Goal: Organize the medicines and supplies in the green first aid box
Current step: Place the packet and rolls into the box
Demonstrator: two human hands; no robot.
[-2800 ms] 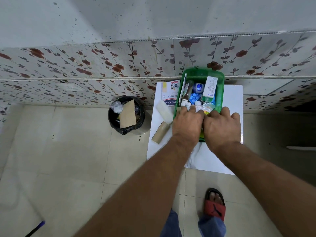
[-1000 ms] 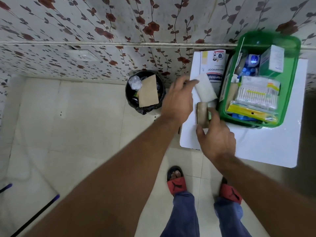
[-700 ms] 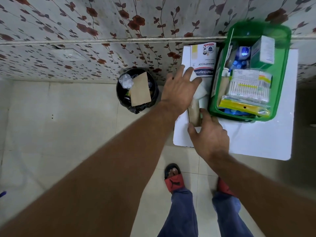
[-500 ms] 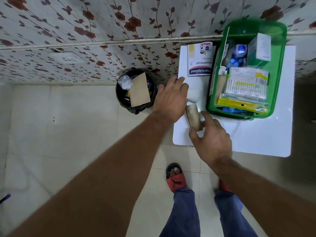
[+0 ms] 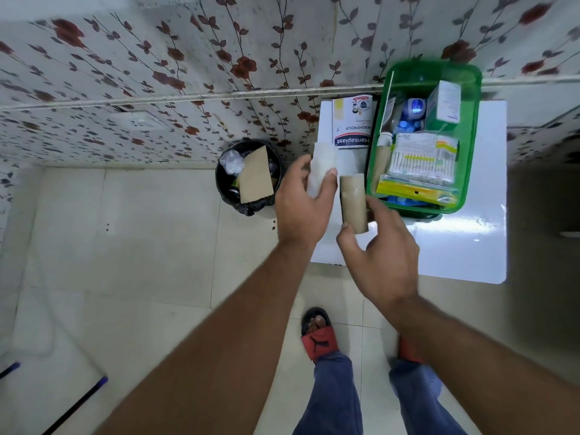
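Head view: looking down on a white surface (image 5: pixel 455 246) set against a flowered wall, tiled floor below.
Green box (image 5: pixel 470 146): open, on the far right part of the surface, touching the wall side.
Box contents: a clear pack of cotton swabs (image 5: pixel 422 163) on top, a yellow packet (image 5: pixel 414 191) under its near edge, a white-and-green carton (image 5: pixel 444 103) at the far right, blue-capped items behind the swabs, too small to tell apart.
Plaster box (image 5: pixel 353 122): flat on the surface, just left of the green box, outside it.
Left hand (image 5: pixel 303 204): fingers closed around a white roll (image 5: pixel 320 166); the roll sticks out past the thumb toward the wall, left of the green box.
Right hand (image 5: pixel 381 255): thumb and forefinger pinch the near end of a brown roll (image 5: pixel 353 202).
Brown roll position: upright between the two hands, far end beside the white roll, right side just beside the green box's near left corner.
Bin (image 5: pixel 248 175): black, on the floor left of the surface, holding a cardboard piece and crumpled plastic.
Feet: red sandals and blue trousers at the bottom.
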